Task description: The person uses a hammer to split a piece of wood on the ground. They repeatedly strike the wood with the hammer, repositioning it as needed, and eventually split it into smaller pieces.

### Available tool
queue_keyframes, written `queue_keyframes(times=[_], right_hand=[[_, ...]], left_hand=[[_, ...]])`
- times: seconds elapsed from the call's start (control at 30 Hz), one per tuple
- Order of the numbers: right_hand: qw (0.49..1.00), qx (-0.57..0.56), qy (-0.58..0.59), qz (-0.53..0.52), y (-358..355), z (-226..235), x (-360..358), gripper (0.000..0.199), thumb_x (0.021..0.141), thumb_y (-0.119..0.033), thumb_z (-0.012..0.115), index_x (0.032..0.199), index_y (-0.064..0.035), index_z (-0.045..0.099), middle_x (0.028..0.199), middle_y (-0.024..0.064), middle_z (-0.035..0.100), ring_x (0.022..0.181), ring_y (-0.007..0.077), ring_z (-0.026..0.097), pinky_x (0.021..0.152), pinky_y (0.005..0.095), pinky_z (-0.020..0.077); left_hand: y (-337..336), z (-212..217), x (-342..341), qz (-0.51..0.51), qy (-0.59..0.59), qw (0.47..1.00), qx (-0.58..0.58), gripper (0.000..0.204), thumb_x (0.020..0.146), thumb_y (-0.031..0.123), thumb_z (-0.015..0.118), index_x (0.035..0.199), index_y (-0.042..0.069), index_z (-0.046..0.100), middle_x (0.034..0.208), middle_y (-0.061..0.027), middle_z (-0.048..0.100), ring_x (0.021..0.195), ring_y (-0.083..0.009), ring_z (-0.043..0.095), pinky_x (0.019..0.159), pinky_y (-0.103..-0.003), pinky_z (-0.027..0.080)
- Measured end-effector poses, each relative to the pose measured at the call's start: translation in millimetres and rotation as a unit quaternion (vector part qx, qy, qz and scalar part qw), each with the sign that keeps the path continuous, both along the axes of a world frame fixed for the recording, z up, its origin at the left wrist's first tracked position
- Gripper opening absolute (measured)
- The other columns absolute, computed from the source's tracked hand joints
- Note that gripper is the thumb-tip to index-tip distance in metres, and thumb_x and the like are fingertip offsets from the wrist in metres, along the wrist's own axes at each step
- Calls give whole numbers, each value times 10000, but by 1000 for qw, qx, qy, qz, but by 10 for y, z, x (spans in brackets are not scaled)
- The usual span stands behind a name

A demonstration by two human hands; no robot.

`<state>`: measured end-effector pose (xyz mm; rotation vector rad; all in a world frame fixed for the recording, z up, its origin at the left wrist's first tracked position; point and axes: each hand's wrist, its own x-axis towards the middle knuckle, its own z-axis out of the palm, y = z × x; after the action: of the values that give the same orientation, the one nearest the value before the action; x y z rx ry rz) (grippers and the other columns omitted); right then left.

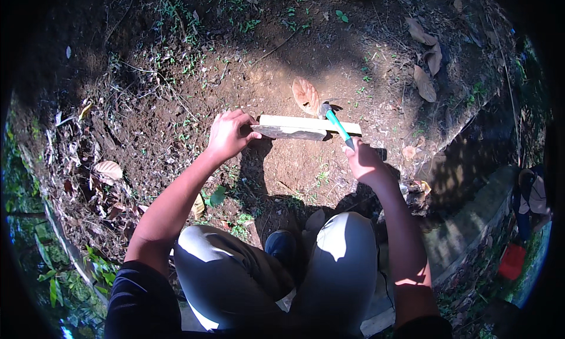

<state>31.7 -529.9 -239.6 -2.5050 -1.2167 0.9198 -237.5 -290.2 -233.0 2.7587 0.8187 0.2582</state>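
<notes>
My left hand (231,133) is closed on the left end of a piece of wood lying crosswise in front of my knees. Its upper face is a pale wooden strip (309,124), and a dark, rough-edged strip (292,133) runs along its near side; whether the two are joined I cannot tell. In my right hand (366,159) is a hammer (335,123) with a turquoise and black handle. The hammer's metal head is beside the wood's far edge, toward its right end. Whether the head touches the wood is unclear.
A large brown dry leaf (306,96) lies just beyond the wood. More dry leaves (425,83) are scattered at the upper right on bare soil. A concrete ledge (471,221) runs along the right, with a red object (512,261) farther out. My bent knees are close below.
</notes>
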Motion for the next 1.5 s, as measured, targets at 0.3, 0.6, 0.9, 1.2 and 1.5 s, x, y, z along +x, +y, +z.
queue_keyframes(times=[0.3,0.6,0.9,1.2,1.5], right_hand=[[963,-18,211,-165,146,167,-127,248,1015,-314,512,1057,-71,534,651,76,528,515,216,552,484,398,452],[939,65,256,-220,95,95,-424,207,1018,-279,504,999,-74,512,608,27,472,379,179,455,359,374,398],[948,46,244,-199,66,-24,-244,218,1023,-296,506,1041,-79,505,598,20,459,389,166,457,344,363,391],[939,41,270,-209,20,97,-224,225,1031,-312,508,1032,-87,517,550,-11,419,372,144,421,336,342,365],[834,182,397,-336,-67,83,-287,236,1043,-341,507,928,-142,458,577,-36,412,390,109,376,351,300,317]], left_hand=[[-5,271,281,125,128,976,-120,395,670,299,868,1021,157,755,952,-77,757,869,-257,729,791,-392,574],[-8,166,105,115,86,983,-117,332,692,301,869,978,166,767,943,-73,758,877,-260,731,777,-391,574],[-59,144,97,39,11,997,-63,347,742,276,837,1030,110,734,1009,-111,713,944,-313,691,816,-427,546],[-107,199,106,53,44,996,-61,305,773,251,817,1019,102,715,991,-104,676,966,-327,667,808,-450,534],[-173,377,116,76,59,995,-23,289,786,223,806,1044,133,712,1016,-69,670,1015,-292,645,851,-418,528]])
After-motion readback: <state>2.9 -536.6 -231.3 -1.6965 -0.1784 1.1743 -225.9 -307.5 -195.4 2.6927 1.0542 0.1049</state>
